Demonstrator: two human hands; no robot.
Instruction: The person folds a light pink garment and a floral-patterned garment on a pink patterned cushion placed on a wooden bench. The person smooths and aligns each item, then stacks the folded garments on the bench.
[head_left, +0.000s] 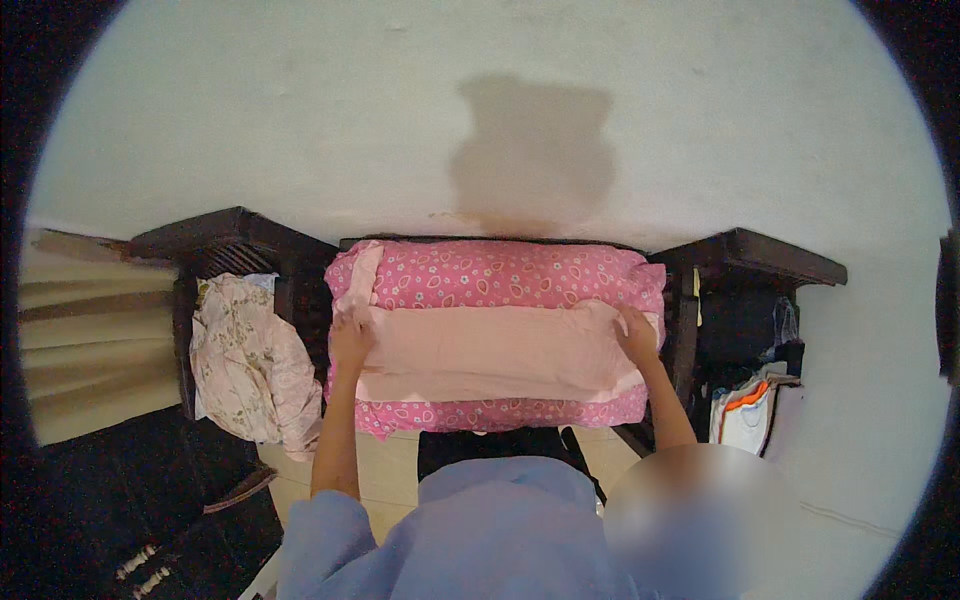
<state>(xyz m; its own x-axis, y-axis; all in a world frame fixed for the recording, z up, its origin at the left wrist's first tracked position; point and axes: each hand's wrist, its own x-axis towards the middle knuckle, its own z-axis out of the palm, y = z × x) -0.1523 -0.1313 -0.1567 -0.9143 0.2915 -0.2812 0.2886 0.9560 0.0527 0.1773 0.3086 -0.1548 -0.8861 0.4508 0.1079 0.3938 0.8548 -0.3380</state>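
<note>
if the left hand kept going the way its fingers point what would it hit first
The left hand points away from the person, across the plain pink cloth. It would probably first meet the pale pink folded strip at the pink patterned pillow's left end, then the wall behind; depth is unclear.

Pink floral cushion [500,275]: matt printed cloth; plain peach sheet [490,352] on it is matt woven fabric, smooth and soft-looking. Chair frame [745,255] and left chair [225,235]: dark wood with a slight sheen; crumpled floral garment [250,365] is thin matt cloth. Wall [500,100]: matt off-white paint, faintly uneven.
</note>
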